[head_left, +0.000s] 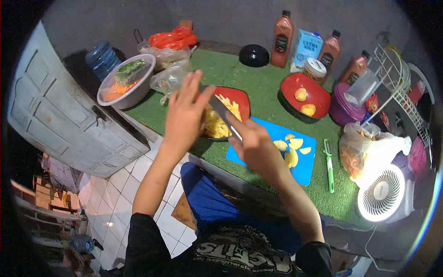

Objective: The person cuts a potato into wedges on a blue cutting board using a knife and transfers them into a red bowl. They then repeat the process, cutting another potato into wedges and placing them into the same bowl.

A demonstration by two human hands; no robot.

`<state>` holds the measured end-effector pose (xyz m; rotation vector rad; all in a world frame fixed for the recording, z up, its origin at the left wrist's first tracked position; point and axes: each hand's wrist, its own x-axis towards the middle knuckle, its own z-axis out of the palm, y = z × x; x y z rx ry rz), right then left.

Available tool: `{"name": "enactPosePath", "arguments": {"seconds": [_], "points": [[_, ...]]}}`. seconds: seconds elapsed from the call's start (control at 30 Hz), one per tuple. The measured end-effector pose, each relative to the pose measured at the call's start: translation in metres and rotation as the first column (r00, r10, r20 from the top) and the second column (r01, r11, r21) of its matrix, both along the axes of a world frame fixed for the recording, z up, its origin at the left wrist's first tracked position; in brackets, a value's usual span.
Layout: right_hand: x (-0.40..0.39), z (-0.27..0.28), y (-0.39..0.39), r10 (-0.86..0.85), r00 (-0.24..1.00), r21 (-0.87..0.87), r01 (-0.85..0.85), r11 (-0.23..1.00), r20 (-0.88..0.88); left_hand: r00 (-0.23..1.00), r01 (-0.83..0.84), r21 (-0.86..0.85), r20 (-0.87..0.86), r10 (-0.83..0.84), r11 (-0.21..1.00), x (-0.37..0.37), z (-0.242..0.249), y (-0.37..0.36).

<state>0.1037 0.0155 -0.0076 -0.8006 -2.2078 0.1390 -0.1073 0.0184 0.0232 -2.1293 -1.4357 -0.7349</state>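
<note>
Gripping a knife [224, 115], the right hand [253, 147] hovers over the red bowl's rim [243, 99]; left hand [184, 115] spread.

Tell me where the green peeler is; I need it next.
In the head view, the green peeler lies on the green mat, just right of the blue cutting board and left of the white fan.

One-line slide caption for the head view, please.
Right hand holds a knife over a red plate of potato sticks, left hand open alongside, slices on the blue board.
</note>
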Motion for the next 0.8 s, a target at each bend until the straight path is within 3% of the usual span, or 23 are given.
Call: {"name": "enactPosePath", "arguments": {"seconds": [0.03, 0.07, 0.13, 0.2, 0.27, 0.3, 0.33, 0.37, 0.47, 0.6, 0.67, 0.77, 0.8], "points": [[0.004, 0.0, 0.002, 0.0, 0.994, -0.007, -0.001, 1.0, -0.108, 0.996, 0.029, 0.016, 0.085, -0.03, 0.999, 0.0, 0.0, -0.005], [0.014, 0.003, 0.0, -0.029, 0.994, -0.023, 0.026, 0.999, -0.103, 0.983, 0.059, 0.032, 0.172, -0.064, 0.998, 0.003, 0.001, -0.01], [0.034, 0.023, -0.008, -0.13, 0.939, -0.354, 0.009, 0.935, -0.319, 0.979, 0.105, 0.09, 0.164, -0.119, 0.99, 0.018, 0.002, -0.024], [0.071, 0.023, -0.01, -0.184, 0.913, -0.421, 0.015, 0.907, -0.363, 0.872, 0.394, -0.089, 0.351, -0.342, 0.915, 0.033, -0.006, -0.033], [0.1, 0.051, -0.03, -0.368, 0.894, -0.541, 0.183, 0.821, -0.256, 0.776, 0.568, -0.138, 0.417, -0.473, 0.811, 0.064, -0.021, -0.033], [0.111, 0.066, -0.042, -0.407, 0.859, -0.612, 0.146, 0.777, -0.312, 0.768, 0.58, -0.14, 0.421, -0.481, 0.803, 0.079, -0.029, -0.03], [0.122, 0.074, -0.053, -0.448, 0.817, -0.673, 0.103, 0.733, -0.363, 0.781, 0.586, -0.244, 0.424, -0.458, 0.773, 0.094, -0.038, -0.026], [0.135, 0.07, -0.058, -0.502, 0.803, -0.686, 0.169, 0.708, -0.321, 0.795, 0.585, -0.343, 0.422, -0.435, 0.736, 0.106, -0.046, -0.022], [0.158, 0.064, -0.085, -0.512, 0.791, -0.686, 0.169, 0.708, -0.334, 0.769, 0.621, -0.334, 0.436, -0.468, 0.709, 0.13, -0.073, 0.004], [0.167, 0.053, -0.106, -0.624, 0.694, -0.767, 0.161, 0.621, -0.359, 0.761, 0.646, -0.41, 0.408, -0.504, 0.643, 0.142, -0.08, 0.022], [0.171, 0.044, -0.109, -0.626, 0.697, -0.76, 0.18, 0.625, -0.351, 0.763, 0.644, -0.387, 0.385, -0.519, 0.66, 0.142, -0.081, 0.024], [0.172, 0.037, -0.11, -0.625, 0.715, -0.785, 0.175, 0.594, -0.313, 0.853, 0.515, -0.428, 0.335, -0.4, 0.742, 0.138, -0.079, 0.019], [0.166, 0.038, -0.11, -0.634, 0.723, -0.802, 0.192, 0.566, -0.274, 0.909, 0.4, -0.413, 0.295, -0.296, 0.818, 0.135, -0.077, 0.013]]}}
